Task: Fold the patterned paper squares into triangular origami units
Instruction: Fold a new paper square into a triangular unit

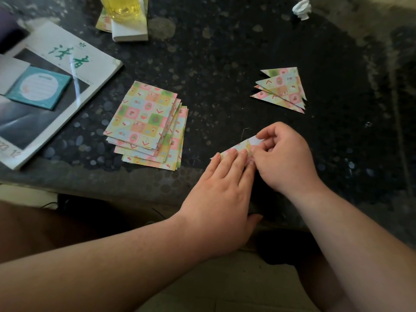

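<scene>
Pastel-checked paper [235,147] lies half-folded near the front edge of the dark table [225,64], pinned under the flat, close-set fingers of my left hand [221,183] while my right hand [287,161] pinches its upturned corner; I'd align the edges squarely before creasing hard.

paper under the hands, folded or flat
Folded: the paper is a narrow pointed strip with white underside showing; left hand presses it, right hand pinches it.

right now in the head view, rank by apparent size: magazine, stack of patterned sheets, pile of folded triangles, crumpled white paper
1. magazine, even cut off at the edge
2. stack of patterned sheets
3. pile of folded triangles
4. crumpled white paper; it lies farthest, so its true size is unsure
</scene>
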Demonstrator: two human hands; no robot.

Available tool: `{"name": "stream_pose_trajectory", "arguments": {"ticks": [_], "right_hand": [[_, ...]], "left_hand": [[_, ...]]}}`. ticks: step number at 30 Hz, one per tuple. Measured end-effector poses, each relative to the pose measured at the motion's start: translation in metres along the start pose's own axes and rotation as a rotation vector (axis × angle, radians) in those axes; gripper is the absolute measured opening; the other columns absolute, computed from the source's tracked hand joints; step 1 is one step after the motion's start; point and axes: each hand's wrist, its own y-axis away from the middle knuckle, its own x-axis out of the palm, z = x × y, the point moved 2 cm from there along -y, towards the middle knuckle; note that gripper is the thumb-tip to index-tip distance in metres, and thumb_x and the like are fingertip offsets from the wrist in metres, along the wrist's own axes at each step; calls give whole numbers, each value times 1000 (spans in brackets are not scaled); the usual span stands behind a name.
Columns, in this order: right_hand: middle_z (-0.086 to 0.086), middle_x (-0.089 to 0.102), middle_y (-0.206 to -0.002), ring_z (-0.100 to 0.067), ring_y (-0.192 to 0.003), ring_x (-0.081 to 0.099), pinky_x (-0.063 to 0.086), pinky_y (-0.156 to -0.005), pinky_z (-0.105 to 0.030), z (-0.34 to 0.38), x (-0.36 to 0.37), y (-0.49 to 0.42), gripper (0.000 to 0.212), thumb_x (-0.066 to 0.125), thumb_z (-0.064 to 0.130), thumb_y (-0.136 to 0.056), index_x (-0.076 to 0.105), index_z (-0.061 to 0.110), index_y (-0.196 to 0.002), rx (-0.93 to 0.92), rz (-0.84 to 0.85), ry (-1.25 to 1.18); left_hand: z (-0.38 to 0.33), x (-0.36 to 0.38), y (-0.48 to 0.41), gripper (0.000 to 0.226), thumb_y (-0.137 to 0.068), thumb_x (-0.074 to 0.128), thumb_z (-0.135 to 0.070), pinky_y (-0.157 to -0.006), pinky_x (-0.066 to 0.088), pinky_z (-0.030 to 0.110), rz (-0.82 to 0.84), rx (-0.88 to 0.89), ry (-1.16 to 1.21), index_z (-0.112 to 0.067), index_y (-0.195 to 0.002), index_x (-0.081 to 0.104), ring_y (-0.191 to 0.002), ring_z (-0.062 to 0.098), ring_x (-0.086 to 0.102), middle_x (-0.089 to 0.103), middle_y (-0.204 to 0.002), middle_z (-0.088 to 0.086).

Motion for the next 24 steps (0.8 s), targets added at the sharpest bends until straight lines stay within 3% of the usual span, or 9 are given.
{"name": "stream_pose_trajectory", "arguments": {"ticks": [15, 24], "right_hand": [[9, 67, -86, -11, -82, 68, 55, -72, -26, -3, 1, -3, 21, 70, 13, -92, 60, 30, -99, -10, 13, 4], [9, 65, -84, -8, -78, 63, 43, -63, -20, -4, 1, -4, 18, 69, 14, -92, 60, 28, -98, -16, 35, -1]], "left_hand": [[-2, 3, 2, 91, -100, 24, -65, -125, -9, 50, 17, -19, -49, -7, -158, -16, -152, 26, -28, -24, -166, 11], [-4, 6, 0, 102, -95, 20, -75, -126, -8, 47, 29, 10, -134, -2, -156, -18, -152, 32, -26, -22, -165, 18]]}}
